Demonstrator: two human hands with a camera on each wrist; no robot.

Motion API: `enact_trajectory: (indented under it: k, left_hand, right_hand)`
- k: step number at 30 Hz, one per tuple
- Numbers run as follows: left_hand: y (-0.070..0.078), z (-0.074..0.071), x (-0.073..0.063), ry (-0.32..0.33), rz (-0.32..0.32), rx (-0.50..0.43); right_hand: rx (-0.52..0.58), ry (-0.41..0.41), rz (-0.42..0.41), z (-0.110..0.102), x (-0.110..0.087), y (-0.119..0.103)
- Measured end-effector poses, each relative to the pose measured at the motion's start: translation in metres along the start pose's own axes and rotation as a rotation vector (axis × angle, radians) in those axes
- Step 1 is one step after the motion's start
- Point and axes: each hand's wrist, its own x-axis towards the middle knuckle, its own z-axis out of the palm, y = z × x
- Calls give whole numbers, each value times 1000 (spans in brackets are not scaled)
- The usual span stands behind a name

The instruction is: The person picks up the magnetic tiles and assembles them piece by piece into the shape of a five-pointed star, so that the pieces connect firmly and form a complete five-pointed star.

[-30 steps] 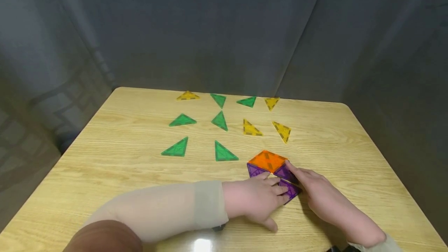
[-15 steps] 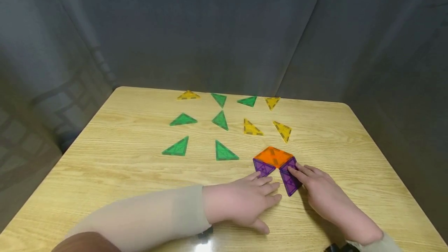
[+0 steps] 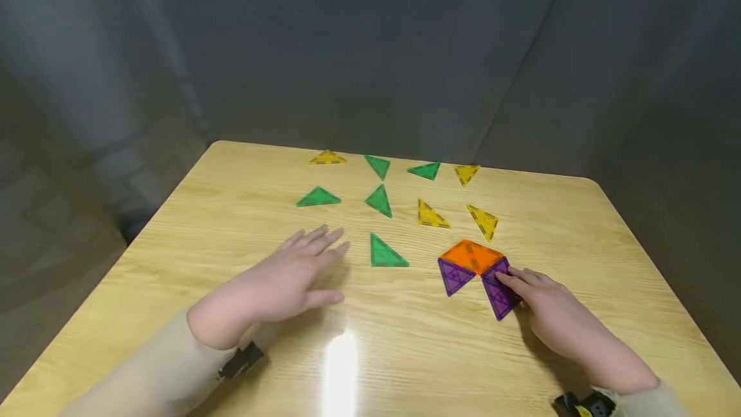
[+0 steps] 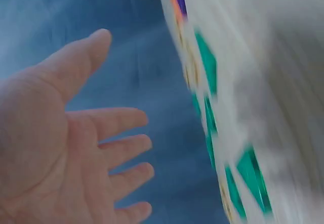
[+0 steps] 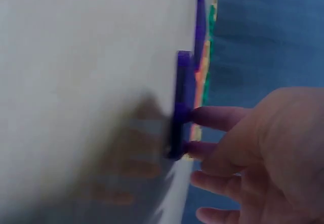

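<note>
My left hand (image 3: pixel 283 282) is held over the left front of the tile layout, fingers straight and spread, nothing in it. It partly covers a green triangular magnetic tile (image 3: pixel 317 230). In the left wrist view its palm and thumb show beside blurred tiles. With extended fingertips, my right hand (image 3: pixel 564 324) touches the purple triangular tiles (image 3: pixel 500 298) on the right side of a joined shape. Orange tiles (image 3: pixel 471 257) form the top of that shape, and another purple triangular tile (image 3: pixel 455 276) hangs off its left side. The right wrist view shows fingertips at a purple tile's face (image 5: pixel 182 102).
Several green triangular tiles (image 3: pixel 386 254) and several yellow ones (image 3: pixel 431 216) lie apart across the far half of the wooden table (image 3: pixel 405 359). A dark curtain (image 3: pixel 370 50) stands behind the table's back edge.
My left hand has left the purple tiles and swung left, over a green tile. The right hand stays on the purple tiles. The head view has shifted slightly.
</note>
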Motion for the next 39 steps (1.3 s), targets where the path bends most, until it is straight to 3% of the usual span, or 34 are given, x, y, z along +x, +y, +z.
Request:
enact_trajectory:
  k: [4,6,12,16,19,23,31,39]
  left_hand:
    - [-28,-2,-9,14,-142,15]
    - [-39,0,-10,-11,-192,24]
    - [-56,13,-4,-61,-219,46]
    - [-58,20,3,-108,-221,46]
    - [-56,23,6,-133,-225,44]
    - [-54,23,8,-126,-221,65]
    - [-53,23,8,-96,-226,91]
    - [-49,28,14,40,-180,197]
  right_hand:
    - [-2,2,-53,-12,9,-4]
    - [28,25,-133,-18,20,-15]
    - [107,-34,-313,-19,63,-61]
    - [105,-21,-310,-8,92,-94]
    - [76,23,-261,0,110,-117]
    - [11,17,-176,11,129,-139]
    - [-24,13,-152,23,141,-152]
    - [-64,59,-184,21,142,-154]
